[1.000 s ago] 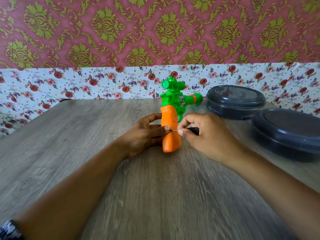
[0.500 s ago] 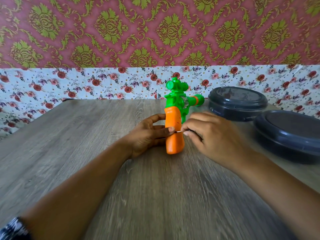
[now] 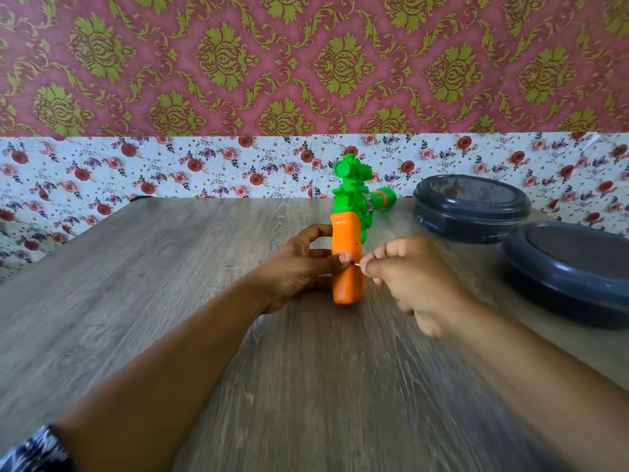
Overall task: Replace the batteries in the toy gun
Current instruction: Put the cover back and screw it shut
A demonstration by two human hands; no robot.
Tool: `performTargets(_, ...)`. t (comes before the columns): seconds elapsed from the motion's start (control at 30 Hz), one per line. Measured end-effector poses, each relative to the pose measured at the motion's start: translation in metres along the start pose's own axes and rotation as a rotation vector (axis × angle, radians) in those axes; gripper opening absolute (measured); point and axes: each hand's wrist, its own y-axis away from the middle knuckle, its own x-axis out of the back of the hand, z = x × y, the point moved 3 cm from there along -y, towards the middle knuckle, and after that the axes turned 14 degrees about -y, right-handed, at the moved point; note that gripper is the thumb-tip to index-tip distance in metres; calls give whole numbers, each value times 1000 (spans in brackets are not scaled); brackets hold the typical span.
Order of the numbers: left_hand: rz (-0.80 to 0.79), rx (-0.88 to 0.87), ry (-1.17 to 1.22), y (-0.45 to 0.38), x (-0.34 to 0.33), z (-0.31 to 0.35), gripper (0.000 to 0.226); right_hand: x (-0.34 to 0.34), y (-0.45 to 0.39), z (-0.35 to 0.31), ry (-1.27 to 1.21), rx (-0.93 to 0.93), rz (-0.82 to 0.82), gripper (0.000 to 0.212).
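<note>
The toy gun (image 3: 347,240) has a green body and an orange grip, and it rests on the wooden table (image 3: 170,301) with the grip pointing toward me. My left hand (image 3: 299,267) wraps the grip from the left, thumb pressed on its side. My right hand (image 3: 415,281) is closed around a small screwdriver (image 3: 358,264). Only the thin metal tip shows, touching the right side of the grip. The handle is hidden inside my fingers, and the hand is blurred.
Two dark grey round lidded containers stand at the right, one farther back (image 3: 471,206) and one nearer (image 3: 571,274). A floral paper wall (image 3: 204,168) rises behind the table's far edge.
My right hand has turned around the screwdriver, and its dark handle no longer shows. The gun and my left hand stay where they were.
</note>
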Motion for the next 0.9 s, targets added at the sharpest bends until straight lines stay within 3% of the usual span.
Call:
performTargets(0.07, -9, 5, -17, -1, -1, 0, 57, 1, 2, 4, -213, -265, -49, 11)
performTargets(0.13, -17, 1, -17, -2, -1, 0, 53, 5, 2, 3, -136, -223, -87, 6)
performTargets(0.2, -37, 2, 6, -2, -1, 0, 54, 8, 2, -3, 114, 35, -110, 9)
performTargets(0.27, -49, -4, 30, -1, 0, -1, 57, 9, 2, -11, 525, 376, -148, 12)
performTargets(0.33, -58, -10, 47, -1, 1, 0, 57, 9, 5, -14, 820, 587, -170, 5)
performTargets(0.63, -77, -18, 75, 1, 1, 1, 47, 9, 16, -18, 1045, 1131, -195, 11)
performTargets(0.8, -61, -23, 31, 2, -2, 3, 49, 7, 17, -16, 1045, 1149, -172, 5)
performTargets(0.9, -46, -21, 26, 1, -4, 3, 48, 7, 14, -13, 906, 935, -136, 5)
